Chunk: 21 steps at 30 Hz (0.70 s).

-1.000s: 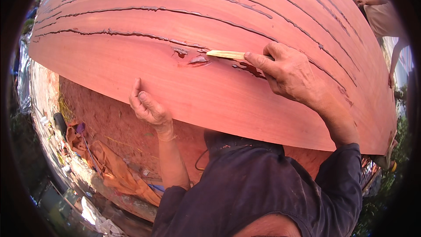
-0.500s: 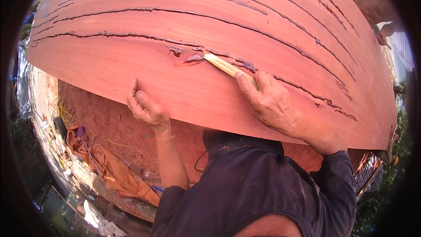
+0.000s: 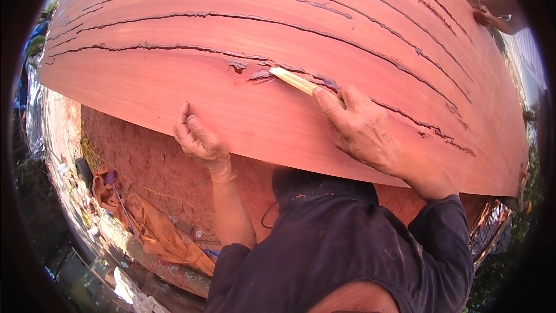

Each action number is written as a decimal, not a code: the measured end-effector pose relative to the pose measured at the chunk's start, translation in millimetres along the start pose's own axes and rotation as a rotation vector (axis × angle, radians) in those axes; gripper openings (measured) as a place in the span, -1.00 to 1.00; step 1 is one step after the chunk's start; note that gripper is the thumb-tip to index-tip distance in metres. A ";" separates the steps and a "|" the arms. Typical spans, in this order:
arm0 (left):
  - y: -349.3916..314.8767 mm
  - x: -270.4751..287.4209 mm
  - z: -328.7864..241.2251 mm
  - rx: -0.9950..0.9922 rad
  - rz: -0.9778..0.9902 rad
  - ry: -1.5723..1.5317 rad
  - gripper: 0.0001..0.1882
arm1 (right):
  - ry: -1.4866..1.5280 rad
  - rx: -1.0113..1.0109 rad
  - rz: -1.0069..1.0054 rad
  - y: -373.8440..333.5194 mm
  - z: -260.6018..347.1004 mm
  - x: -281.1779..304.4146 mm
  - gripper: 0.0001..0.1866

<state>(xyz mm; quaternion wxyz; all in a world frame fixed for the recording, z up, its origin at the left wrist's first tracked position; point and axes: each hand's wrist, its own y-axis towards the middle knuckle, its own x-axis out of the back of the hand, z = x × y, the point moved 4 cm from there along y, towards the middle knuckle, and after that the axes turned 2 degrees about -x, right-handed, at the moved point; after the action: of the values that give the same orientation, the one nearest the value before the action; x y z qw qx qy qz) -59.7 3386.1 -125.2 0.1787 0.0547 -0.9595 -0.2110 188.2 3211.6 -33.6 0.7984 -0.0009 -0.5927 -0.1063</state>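
Note:
A broad reddish wooden slab [image 3: 231, 110] spreads in front of me, crossed by long cracks lined with dark, glossy filler. My right hand [image 3: 365, 130] grips a pale, flat wooden stick [image 3: 294, 80]. The stick's far tip rests at one filled crack [image 3: 231, 54], beside a knot hole [image 3: 236, 67] and a gouge smeared with the same dark paste [image 3: 262, 75]. Over the slab's near edge, to the left, my left hand [image 3: 200, 144] is held with loosely curled fingers apart and nothing visible in it.
Below the slab's near edge lies reddish ground [image 3: 133, 145]. An orange-brown cloth [image 3: 156, 226] is crumpled at the lower left, with litter around it. Another person's hand [image 3: 483, 16] touches the slab's far right side.
The view has shifted slightly. My right hand and the stick stay at nearly the same spot by the crack. At the far right, the other person's hand has moved up onto the slab.

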 end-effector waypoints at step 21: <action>1.4 -0.4 -9.1 -0.109 -0.021 0.051 -0.64 | 0.002 0.002 -0.064 5.4 -1.3 3.7 -0.42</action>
<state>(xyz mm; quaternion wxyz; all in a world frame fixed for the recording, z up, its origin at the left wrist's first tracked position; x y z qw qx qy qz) -56.0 3383.9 -117.0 0.2035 0.0603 -0.9411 -0.2631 191.3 3216.0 -29.8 0.7953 0.0191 -0.5915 -0.1310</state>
